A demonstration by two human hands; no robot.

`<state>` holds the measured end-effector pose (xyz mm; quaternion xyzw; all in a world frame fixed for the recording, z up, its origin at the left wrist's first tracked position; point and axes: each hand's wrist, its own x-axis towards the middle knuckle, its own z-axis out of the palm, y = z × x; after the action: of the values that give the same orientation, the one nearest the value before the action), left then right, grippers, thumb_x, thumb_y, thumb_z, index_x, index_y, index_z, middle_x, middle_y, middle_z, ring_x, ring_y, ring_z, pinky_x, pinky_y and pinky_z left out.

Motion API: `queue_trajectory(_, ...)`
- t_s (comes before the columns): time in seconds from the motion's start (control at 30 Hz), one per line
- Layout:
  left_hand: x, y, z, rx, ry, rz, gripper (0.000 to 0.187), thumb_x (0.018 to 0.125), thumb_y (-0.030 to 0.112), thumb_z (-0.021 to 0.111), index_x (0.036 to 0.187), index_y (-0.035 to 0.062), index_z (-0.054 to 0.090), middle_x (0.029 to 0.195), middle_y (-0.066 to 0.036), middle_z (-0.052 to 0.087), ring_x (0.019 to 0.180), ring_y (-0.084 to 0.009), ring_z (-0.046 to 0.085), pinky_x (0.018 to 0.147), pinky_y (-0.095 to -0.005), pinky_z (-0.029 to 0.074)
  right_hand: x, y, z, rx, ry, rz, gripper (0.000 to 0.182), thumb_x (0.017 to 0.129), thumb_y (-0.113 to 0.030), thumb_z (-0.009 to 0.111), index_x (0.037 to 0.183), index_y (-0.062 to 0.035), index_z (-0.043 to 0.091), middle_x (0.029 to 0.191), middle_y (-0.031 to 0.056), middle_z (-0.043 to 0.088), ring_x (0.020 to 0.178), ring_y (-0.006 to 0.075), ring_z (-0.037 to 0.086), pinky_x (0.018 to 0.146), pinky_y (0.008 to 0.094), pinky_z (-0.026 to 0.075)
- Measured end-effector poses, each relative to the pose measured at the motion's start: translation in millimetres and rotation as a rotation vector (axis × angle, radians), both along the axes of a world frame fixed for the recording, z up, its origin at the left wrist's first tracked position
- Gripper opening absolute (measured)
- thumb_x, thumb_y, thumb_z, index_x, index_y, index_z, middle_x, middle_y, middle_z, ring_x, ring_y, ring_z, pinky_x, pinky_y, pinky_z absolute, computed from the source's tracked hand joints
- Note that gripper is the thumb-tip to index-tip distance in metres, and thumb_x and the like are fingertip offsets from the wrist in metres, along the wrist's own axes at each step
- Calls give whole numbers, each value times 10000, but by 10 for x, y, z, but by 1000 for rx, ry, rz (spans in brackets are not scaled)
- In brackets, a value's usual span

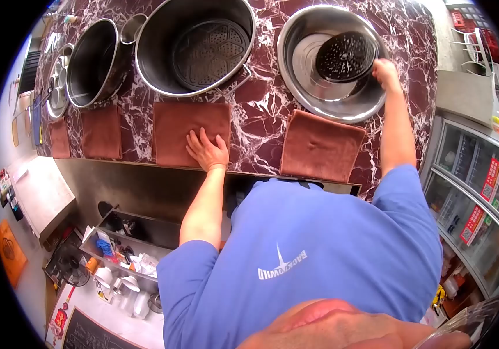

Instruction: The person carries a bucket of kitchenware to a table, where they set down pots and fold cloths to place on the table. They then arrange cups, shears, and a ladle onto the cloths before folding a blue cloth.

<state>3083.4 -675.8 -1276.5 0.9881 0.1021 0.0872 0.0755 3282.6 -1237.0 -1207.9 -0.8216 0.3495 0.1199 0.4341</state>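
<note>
My right hand (384,74) is closed at the edge of a dark round perforated strainer (345,57). The strainer is tilted inside a wide stainless steel basin (287,72); its handle, if it has one, is hidden by my fingers. Spread flat, my left hand (207,150) rests on a folded brown cloth (171,131) at the counter's front edge. Just beyond that cloth stands a large metal pot (150,64) with a perforated plate (211,53) in its bottom. Another folded brown cloth (322,145) lies in front of the basin.
Left along the marbled counter (267,116) are a second deep pot (89,64), a small metal cup (133,29) and more brown cloths (101,132). A glass-doored cabinet (470,180) stands to the right. Behind at left are a metal trough (127,238) and a fan (70,263).
</note>
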Motion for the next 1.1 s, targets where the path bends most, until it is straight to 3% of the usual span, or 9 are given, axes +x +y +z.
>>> queue_trajectory(0.13,-6,16,-15,-10,-16,-22,595,824,339,604,1325,95,394,1415,-219,338,1350,-420,284,1087,-601,214,-537,148,-744,323,76,-460,37,743,-26,535,722,-53,551,569,65,526,387,108,405,346,237,346)
queue_trajectory(0.33,-20,48,26,-48,-1,-14,600,826,345,599,1327,83,401,1422,-234,336,1356,-430,275,1075,-621,224,-676,416,-1173,369,83,-648,71,819,-16,466,792,-7,531,674,95,562,607,216,620,456,310,499)
queue_trajectory(0.5,-48,179,-33,-207,-28,-43,611,832,372,591,1340,81,416,1453,-254,302,1376,-439,239,1085,-628,190,-456,1043,-645,57,35,-448,161,832,-122,534,938,-37,621,819,79,605,616,184,603,462,296,467)
queue_trajectory(0.63,0,733,266,-555,324,-247,689,787,438,653,1334,69,451,1469,-229,291,1387,-405,220,1092,-587,216,-98,1862,-194,112,-118,-339,208,865,-177,564,1052,-105,620,817,6,611,634,118,584,476,224,415)
queue_trajectory(0.7,210,1336,259,-1082,450,-337,518,838,336,675,1223,9,558,1217,-191,573,1186,-275,526,997,-372,418,255,2170,-115,238,-158,-132,251,873,-193,580,1102,-92,604,826,14,615,637,103,572,473,203,406)
queue_trajectory(0.77,360,1959,353,-1621,694,-21,355,911,225,615,1174,-11,582,1058,-122,645,1022,-196,614,904,-289,471,546,2935,209,107,-314,-119,316,868,-209,618,1146,-64,581,840,28,620,629,93,561,465,195,406)
queue_trajectory(0.83,375,2647,404,-1517,535,-129,283,949,175,560,1170,-2,582,1004,-73,650,916,-134,622,820,-257,492,1016,3375,234,35,-407,34,422,842,-248,678,1179,-26,558,858,36,619,624,102,559,488,223,439)
queue_trajectory(0.9,318,3316,343,-1660,493,118,263,946,190,568,1138,14,602,918,-66,661,798,-122,624,734,-251,503,1564,3820,230,-210,-546,180,582,757,-354,733,1171,26,580,1060,177,668,934,278,659,823,350,508)
queue_trajectory(1.1,-416,4819,78,-1330,64,687,218,947,227,574,1072,57,628,808,-33,653,667,-86,582,572,-204,453,3478,5325,1090,-248,-776,671,904,720,-453,780,1382,24,391,1357,241,480,1248,301,484,1035,378,382)
